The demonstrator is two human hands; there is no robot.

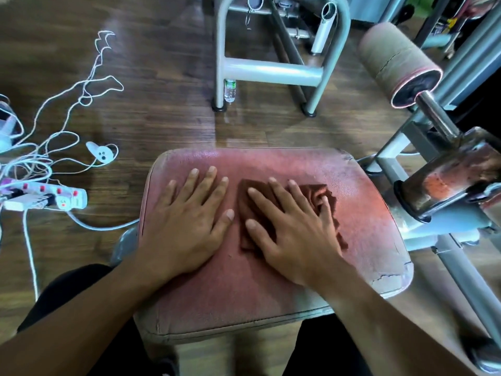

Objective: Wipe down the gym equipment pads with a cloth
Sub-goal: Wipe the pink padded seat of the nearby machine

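We press our flat right hand [294, 234] on the cloth [320, 196] to wipe the seat pad [271, 294], our open left hand [187, 226] bracing.

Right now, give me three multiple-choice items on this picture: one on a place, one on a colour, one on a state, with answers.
1. Where does the cloth lie?
A. on the floor
B. on the seat pad
C. on the roller pad

2. What colour is the cloth?
A. dark reddish brown
B. white
C. blue

3. How is the left hand placed?
A. flat on the pad, fingers straight
B. gripping the cloth
C. raised in the air

Answers: 1 B, the cloth lies on the pad under the right hand. 2 A, it looks darker than the pink pad. 3 A, the palm lies flat beside the cloth, not touching it.
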